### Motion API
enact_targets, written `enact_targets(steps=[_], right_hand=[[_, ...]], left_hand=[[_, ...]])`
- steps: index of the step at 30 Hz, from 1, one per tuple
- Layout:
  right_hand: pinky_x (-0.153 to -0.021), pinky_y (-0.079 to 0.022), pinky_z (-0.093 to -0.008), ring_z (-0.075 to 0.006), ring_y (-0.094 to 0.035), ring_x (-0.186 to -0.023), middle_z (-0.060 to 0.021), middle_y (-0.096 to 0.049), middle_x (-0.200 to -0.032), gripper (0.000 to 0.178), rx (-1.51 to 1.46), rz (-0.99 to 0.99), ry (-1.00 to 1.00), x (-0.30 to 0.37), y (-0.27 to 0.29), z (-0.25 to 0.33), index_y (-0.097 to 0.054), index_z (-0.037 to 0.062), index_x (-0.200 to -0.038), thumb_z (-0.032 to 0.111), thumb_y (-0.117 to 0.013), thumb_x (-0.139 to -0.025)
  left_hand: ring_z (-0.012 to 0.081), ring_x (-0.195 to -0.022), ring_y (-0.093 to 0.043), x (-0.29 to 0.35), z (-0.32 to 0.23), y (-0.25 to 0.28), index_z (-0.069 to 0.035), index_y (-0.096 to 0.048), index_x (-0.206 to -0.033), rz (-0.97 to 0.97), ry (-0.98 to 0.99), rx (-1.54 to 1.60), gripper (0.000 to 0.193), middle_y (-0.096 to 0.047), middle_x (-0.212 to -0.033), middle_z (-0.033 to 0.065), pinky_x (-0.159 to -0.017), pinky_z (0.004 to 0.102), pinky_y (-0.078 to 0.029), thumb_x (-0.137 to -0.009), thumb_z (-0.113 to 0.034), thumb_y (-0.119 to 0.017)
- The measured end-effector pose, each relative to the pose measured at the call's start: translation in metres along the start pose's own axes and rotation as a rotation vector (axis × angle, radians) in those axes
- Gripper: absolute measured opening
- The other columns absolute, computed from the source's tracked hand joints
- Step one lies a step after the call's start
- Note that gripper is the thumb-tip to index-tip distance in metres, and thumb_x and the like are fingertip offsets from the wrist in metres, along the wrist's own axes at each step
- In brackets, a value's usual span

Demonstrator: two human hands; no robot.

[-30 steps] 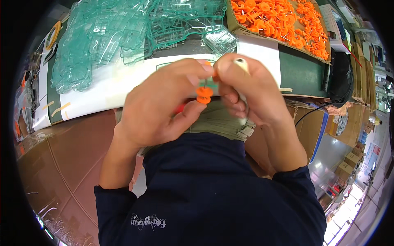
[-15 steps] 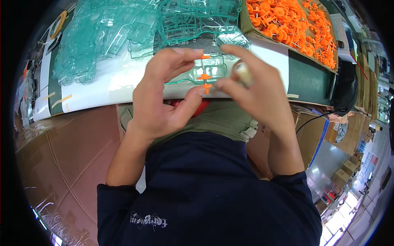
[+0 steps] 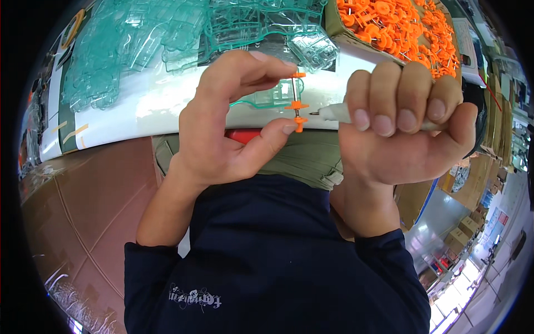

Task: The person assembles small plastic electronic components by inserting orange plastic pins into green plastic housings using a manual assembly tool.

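Note:
My left hand (image 3: 214,128) pinches a thin metal axle with orange plastic wheels (image 3: 297,105) upright, its upper end at the index fingertip and its lower end at the thumb. Across from it, my right hand (image 3: 397,131) is closed around a white tube with a fine dark tip (image 3: 335,113), laid sideways in the fist. That tip points left at the lower part of the axle, with a small gap apparent between them. Behind the axle, a clear green plastic piece (image 3: 267,103) lies on the white table covering (image 3: 150,108).
Clear green plastic mouldings (image 3: 128,50) are heaped along the back left of the table. At the back right stands a cardboard box (image 3: 335,28) full of similar orange axle parts (image 3: 389,22). A large cardboard panel (image 3: 94,217) borders the left.
The white tube in my right hand has swung from a blurred position to a sideways one, tip toward the axle. My left hand and the axle have shifted slightly right.

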State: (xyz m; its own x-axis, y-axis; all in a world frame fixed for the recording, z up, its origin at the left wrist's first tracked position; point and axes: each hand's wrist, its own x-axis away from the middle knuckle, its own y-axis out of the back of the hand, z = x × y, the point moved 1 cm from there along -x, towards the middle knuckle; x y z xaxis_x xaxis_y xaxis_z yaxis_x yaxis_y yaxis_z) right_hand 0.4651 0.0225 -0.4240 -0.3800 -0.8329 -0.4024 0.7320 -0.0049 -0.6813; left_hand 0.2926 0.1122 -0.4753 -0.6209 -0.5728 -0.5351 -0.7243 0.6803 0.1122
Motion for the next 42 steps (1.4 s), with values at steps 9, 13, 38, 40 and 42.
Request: enact_targets(steps=[9,13,38,40,42], right_hand=[[-0.059,-0.046,-0.0330,-0.0135,-0.053,-0.064,0.0014,-0.057,-0.075,0.037,0.029,0.159,0.001,-0.004,0.003,-0.005,-0.063,0.0175,-0.088,0.040,-0.039,-0.105],[-0.060,-0.047,-0.0333,-0.0135,-0.054,-0.065,0.0016,-0.058,-0.077,0.036,0.107,0.130,0.057,-0.007,0.004,-0.001,-0.063,0.0179,-0.089,0.041,-0.040,-0.105],[-0.055,-0.041,-0.0338,-0.0168,-0.046,-0.060,-0.0022,-0.050,-0.071,0.046,0.189,-0.098,-0.002,0.013,0.018,-0.015,-0.049,0.0163,-0.073,0.045,-0.036,-0.106],[-0.051,-0.040,-0.0330,-0.0177,-0.045,-0.056,-0.0049,-0.049,-0.068,0.045,0.119,-0.089,0.036,0.012,0.021,-0.019,-0.048,0.0140,-0.075,0.041,-0.033,-0.108],[-0.046,-0.040,-0.0322,-0.0186,-0.044,-0.053,-0.0075,-0.048,-0.066,0.045,0.048,-0.078,0.074,0.010,0.023,-0.022,-0.047,0.0116,-0.077,0.038,-0.030,-0.110]], left_hand=[[0.0242,-0.101,-0.068,0.004,-0.004,-0.005,0.003,-0.054,-0.130,0.012,0.019,0.038,0.061,-0.066,-0.121,0.0145,-0.093,0.0322,-0.058,-0.074,0.000,-0.076],[0.0238,-0.100,-0.068,0.005,-0.005,-0.006,0.003,-0.055,-0.129,0.009,0.037,0.030,0.060,-0.066,-0.121,0.0146,-0.093,0.0319,-0.058,-0.074,-0.001,-0.076],[0.0217,-0.107,-0.067,0.006,0.015,-0.008,-0.005,-0.056,-0.129,0.068,-0.161,-0.679,0.053,-0.068,-0.124,0.0047,-0.105,0.0382,-0.046,-0.079,-0.006,-0.073],[0.0216,-0.104,-0.067,0.004,0.011,-0.009,-0.005,-0.055,-0.129,0.089,-0.102,-0.694,0.053,-0.067,-0.122,0.0042,-0.103,0.0377,-0.046,-0.079,-0.006,-0.073],[0.0215,-0.102,-0.067,0.001,0.009,-0.009,-0.005,-0.055,-0.129,0.109,-0.043,-0.710,0.053,-0.067,-0.120,0.0038,-0.102,0.0373,-0.047,-0.079,-0.007,-0.073]])
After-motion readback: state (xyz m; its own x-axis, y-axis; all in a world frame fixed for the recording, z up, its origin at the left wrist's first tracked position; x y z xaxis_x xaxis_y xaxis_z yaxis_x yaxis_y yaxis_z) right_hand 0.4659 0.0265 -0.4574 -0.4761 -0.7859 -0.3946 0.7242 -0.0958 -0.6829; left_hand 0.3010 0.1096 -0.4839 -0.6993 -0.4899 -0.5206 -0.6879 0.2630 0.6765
